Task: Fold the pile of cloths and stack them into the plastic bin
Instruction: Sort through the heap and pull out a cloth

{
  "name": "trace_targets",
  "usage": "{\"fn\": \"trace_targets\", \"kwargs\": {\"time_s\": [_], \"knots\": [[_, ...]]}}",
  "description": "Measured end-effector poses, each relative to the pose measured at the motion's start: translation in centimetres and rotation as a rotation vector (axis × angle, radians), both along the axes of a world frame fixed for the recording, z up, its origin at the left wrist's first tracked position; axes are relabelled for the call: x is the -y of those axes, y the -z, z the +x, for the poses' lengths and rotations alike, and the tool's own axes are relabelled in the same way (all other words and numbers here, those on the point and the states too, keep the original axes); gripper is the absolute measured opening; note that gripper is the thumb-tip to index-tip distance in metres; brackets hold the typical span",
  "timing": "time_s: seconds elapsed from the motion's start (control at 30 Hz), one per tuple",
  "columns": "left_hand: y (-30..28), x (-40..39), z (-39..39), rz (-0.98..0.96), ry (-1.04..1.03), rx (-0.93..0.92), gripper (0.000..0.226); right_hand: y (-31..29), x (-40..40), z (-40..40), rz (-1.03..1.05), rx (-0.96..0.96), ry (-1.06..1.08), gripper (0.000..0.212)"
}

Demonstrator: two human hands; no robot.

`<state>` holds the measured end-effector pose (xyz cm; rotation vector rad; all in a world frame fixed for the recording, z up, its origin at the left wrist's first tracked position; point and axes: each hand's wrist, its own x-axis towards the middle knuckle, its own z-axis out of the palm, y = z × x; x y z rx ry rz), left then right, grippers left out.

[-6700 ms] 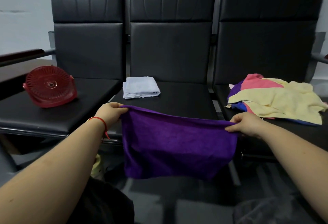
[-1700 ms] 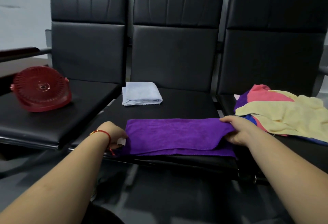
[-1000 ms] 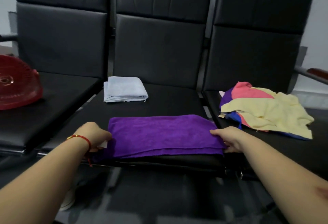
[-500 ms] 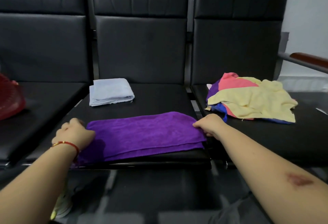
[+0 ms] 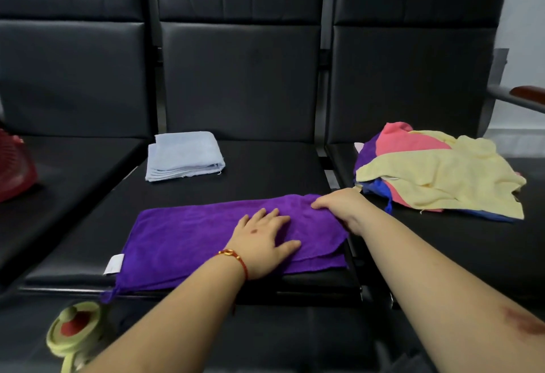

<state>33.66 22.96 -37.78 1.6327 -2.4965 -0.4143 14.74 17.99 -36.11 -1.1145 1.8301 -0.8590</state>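
Observation:
A purple cloth [image 5: 188, 234], folded in half lengthwise, lies flat along the front of the middle black seat [image 5: 265, 172]. My left hand [image 5: 262, 239] presses flat on its middle-right part, fingers spread. My right hand [image 5: 339, 204] holds the cloth's far right corner with its fingers curled over the edge. A folded pale blue cloth [image 5: 182, 155] sits at the back left of the same seat. The unfolded pile [image 5: 436, 172] of yellow, pink, blue and purple cloths lies on the right seat. The red plastic bin [image 5: 14, 166] shows only partly at the left edge.
Three black padded chairs stand in a row with high backs. A wooden armrest [image 5: 528, 92] juts out at the far right. A yellow-green and red object [image 5: 73, 325] lies on the floor below the front left of the middle seat.
My left hand let go of the cloth's left end and moved right onto the cloth's middle. The right hand stays at the right corner. The camera has turned slightly right.

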Motion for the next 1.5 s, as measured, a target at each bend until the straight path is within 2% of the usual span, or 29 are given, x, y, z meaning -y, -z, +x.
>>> {"fn": "trace_targets", "kwargs": {"time_s": [0.07, 0.1, 0.27, 0.4, 0.47, 0.53, 0.57, 0.63, 0.7, 0.77, 0.83, 0.93, 1.07, 1.13, 1.27, 1.4, 1.5], "knots": [[0.1, 0.3, -0.4, 0.025, 0.003, 0.024, 0.063, -0.3, 0.0, 0.0, 0.002, 0.056, -0.017, 0.006], [0.1, 0.4, -0.5, 0.037, 0.000, 0.019, 0.064, -0.4, 0.0, -0.1, -0.001, 0.107, -0.028, 0.009], [0.1, 0.3, 0.1, 0.050, 0.016, -0.008, 0.063, -0.6, -0.4, -0.7, -0.013, 0.374, -0.114, 0.053], [0.3, 0.1, 0.2, 0.026, 0.012, -0.003, 0.062, -0.3, -0.1, -0.9, -0.084, 0.383, 0.057, 0.045], [0.3, 0.0, 0.3, 0.022, 0.010, 0.003, 0.062, -0.1, -0.4, -1.0, -0.180, 0.228, 0.147, 0.041], [0.2, -0.1, 0.4, 0.028, 0.007, -0.004, 0.061, 0.1, -0.8, -0.7, -0.337, -0.008, 0.169, 0.031], [0.1, -0.1, 0.4, 0.030, -0.004, -0.010, 0.059, -0.1, -1.2, -0.1, -0.406, -0.073, 0.117, 0.026], [0.1, 0.0, 0.7, 0.024, -0.058, -0.017, 0.056, -0.5, -2.3, 1.8, -0.473, -0.183, -0.134, 0.026], [0.1, 0.4, 1.2, 0.019, -0.150, 0.009, 0.055, -0.6, -3.6, 4.2, -0.428, -0.400, -0.476, 0.031], [0.2, 0.9, 2.2, 0.024, -0.255, 0.059, 0.058, -0.3, -4.6, 5.5, -0.274, -0.608, -0.707, 0.043], [0.3, 1.4, 3.9, 0.043, -0.351, 0.104, 0.061, 0.5, -4.7, 5.0, -0.090, -0.775, -0.745, 0.057], [0.3, 1.7, 6.9, 0.069, -0.479, 0.129, 0.064, 1.1, -4.1, 2.4, 0.018, -0.846, -0.559, 0.066], [-0.2, 1.6, 10.6, 0.028, -0.653, 0.105, 0.061, 0.9, -4.2, 0.2, 0.026, -0.658, -0.246, 0.070], [-0.8, 1.3, 12.3, -0.010, -0.746, 0.072, 0.059, 0.5, -4.3, -0.2, 0.030, -0.592, -0.139, 0.063], [-2.0, 0.3, 15.3, 0.069, -0.882, -0.073, 0.063, -0.1, -4.5, -0.6, 0.119, -0.510, -0.098, 0.043], [-2.6, -0.6, 16.7, 0.108, -0.863, -0.143, 0.051, -0.3, -4.9, -0.6, 0.179, -0.164, 0.010, 0.028], [-2.9, -1.2, 17.6, 0.171, -0.881, -0.138, 0.052, -0.5, -5.1, -0.3, 0.217, -0.050, 0.015, 0.017]]}}
